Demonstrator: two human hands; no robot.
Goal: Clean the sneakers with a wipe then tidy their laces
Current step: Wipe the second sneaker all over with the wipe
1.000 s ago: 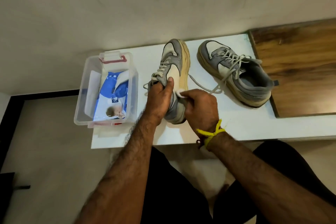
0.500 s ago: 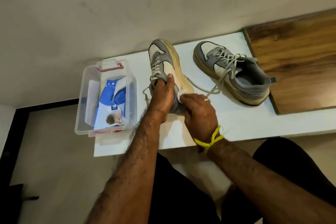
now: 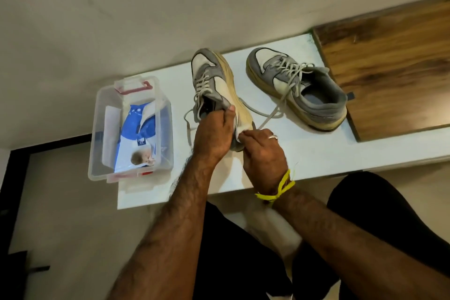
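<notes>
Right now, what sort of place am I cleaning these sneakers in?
Probably a home, by a wall: a low white shelf against it, a wooden panel, and a clear box holding baby wipes.

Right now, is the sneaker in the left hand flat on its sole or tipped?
Tipped. The held sneaker lies on its side, its yellowed sole edge facing right, in the left hand. The other sneaker sits flat on its sole.

Dim warm indoor light, soft shadows under my arms; wide-angle bending at edges, slight blur overall, no glare.
</notes>
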